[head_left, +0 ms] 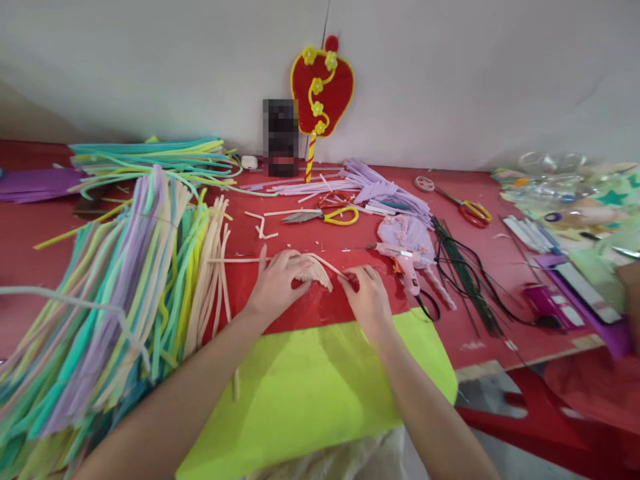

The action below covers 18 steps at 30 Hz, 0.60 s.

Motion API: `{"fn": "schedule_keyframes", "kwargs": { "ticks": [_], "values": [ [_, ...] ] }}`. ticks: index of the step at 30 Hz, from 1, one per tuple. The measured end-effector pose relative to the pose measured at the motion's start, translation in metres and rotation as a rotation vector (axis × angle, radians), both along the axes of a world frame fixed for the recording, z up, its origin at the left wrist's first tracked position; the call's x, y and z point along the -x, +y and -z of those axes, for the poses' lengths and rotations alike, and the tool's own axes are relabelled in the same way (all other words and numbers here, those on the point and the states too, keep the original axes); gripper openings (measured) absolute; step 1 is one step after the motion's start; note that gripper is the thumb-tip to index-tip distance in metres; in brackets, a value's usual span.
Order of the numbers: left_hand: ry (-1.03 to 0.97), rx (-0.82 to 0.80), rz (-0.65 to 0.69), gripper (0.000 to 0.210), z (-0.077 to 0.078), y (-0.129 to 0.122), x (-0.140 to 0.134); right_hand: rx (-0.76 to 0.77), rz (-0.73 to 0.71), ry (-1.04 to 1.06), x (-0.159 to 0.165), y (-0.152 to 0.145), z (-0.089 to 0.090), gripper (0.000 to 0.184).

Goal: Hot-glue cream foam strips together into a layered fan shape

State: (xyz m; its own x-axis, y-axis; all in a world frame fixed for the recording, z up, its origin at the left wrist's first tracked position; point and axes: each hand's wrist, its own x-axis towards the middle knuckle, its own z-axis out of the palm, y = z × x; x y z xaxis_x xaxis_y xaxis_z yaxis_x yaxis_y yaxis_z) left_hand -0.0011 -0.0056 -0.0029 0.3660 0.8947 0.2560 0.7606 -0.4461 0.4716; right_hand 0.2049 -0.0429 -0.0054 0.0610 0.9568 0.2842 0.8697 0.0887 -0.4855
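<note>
Just beyond the lime sheet (320,387), we grip the cream fan-shaped piece (318,272) in our left hand (274,281), seemingly to steady it, and pinch a cream strip (327,266) in our right hand (367,293), presumably guiding its bend, with yellow-handled scissors (320,215) beyond the sheet, probably for easy reach.

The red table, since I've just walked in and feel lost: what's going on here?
A person's left hand holds a fan-shaped cream pipe-cleaner piece while the right hand pinches the end of a cream strand beside it. A pink glue gun and yellow-handled scissors lie nearby, unheld. Bundled coloured pipe cleaners lie at left.
</note>
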Motion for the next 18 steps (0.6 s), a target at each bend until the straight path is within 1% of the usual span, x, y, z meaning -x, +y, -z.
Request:
{"fn": "schedule_keyframes", "kwargs": {
  "ticks": [4,10,18],
  "values": [
    [0.023,0.002,-0.004,0.03,0.0006,0.0009,-0.0006,-0.004,-0.017,0.042,-0.001,-0.0017,-0.0012,0.009],
    [0.047,0.004,-0.014,0.028,0.0024,0.0021,-0.0014,-0.028,-0.022,0.132,-0.0005,-0.0042,-0.0007,0.011],
    [0.097,0.009,-0.007,0.03,0.0007,0.0025,-0.0022,-0.058,-0.044,0.061,-0.0034,-0.0069,-0.001,0.016]
  ]
}}
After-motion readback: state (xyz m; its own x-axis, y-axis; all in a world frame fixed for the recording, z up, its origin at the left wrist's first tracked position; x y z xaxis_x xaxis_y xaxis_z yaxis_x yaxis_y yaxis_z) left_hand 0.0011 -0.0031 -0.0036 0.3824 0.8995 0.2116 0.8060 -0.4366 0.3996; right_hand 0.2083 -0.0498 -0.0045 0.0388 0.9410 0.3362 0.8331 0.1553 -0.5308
